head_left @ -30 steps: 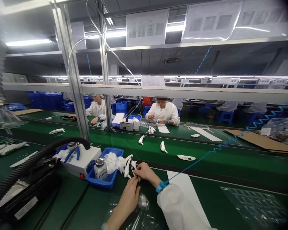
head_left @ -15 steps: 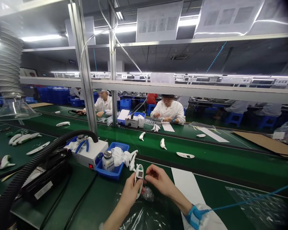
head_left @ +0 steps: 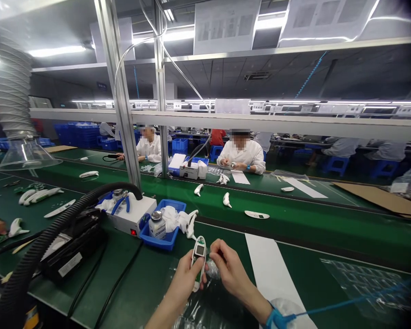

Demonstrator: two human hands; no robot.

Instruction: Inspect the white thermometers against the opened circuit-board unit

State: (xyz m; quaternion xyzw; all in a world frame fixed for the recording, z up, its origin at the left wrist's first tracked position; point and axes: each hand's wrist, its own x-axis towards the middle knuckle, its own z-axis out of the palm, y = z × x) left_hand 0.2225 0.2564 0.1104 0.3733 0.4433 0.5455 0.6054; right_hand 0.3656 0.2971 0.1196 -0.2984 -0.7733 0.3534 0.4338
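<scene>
My left hand point(head_left: 183, 278) grips a slim white handheld device shell point(head_left: 199, 256) with a small grey display and a green circuit board, held nearly upright. The thumb presses on its front face. To the right of it, my right hand point(head_left: 230, 266) has its thumb and fingers pinched together, apart from the shell; whatever they hold is too small to make out. Crumpled clear plastic point(head_left: 212, 269) shows between the hands, and a clear plastic sheet point(head_left: 205, 306) lies beneath them. A blue band point(head_left: 276, 317) with a blue cord circles my right wrist.
A blue tray point(head_left: 171, 242) holds a bottle point(head_left: 157, 225) and white cloths. Behind it stand a white box point(head_left: 133, 214) and a black hose point(head_left: 51, 228). White shells point(head_left: 256, 214) lie on the green belt. White paper point(head_left: 270, 260) is at right; co-workers sit opposite.
The shells on the belt have shifted left. My right hand has curled its fingers tighter and lowered slightly beside the shell. My left hand keeps its grip.
</scene>
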